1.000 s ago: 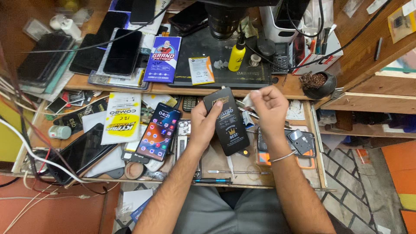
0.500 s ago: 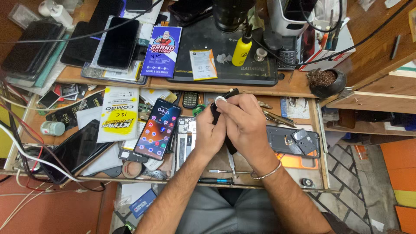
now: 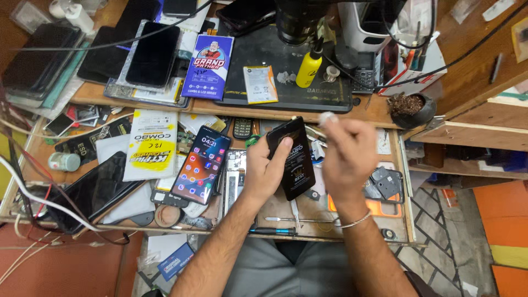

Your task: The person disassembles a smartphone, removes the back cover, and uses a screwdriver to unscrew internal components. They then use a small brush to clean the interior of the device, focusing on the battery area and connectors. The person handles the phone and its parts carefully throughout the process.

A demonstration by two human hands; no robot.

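Lit phone screen (image 3: 199, 165) beside white-yellow pkg (image 3: 149, 144)

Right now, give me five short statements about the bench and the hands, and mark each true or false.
1. The left hand holds a black phone panel above the bench. True.
2. The right hand lies flat on the tray with nothing in its fingers. False: it is raised beside the panel and pinches a small whitish thing at its fingertips.
3. A phone with a lit, colourful screen lies to the left of the left hand. True.
4. The yellow bottle lies on its side in the tray. False: it stands upright on the dark mat on the upper shelf.
5. A thin bracelet circles the right wrist. True.
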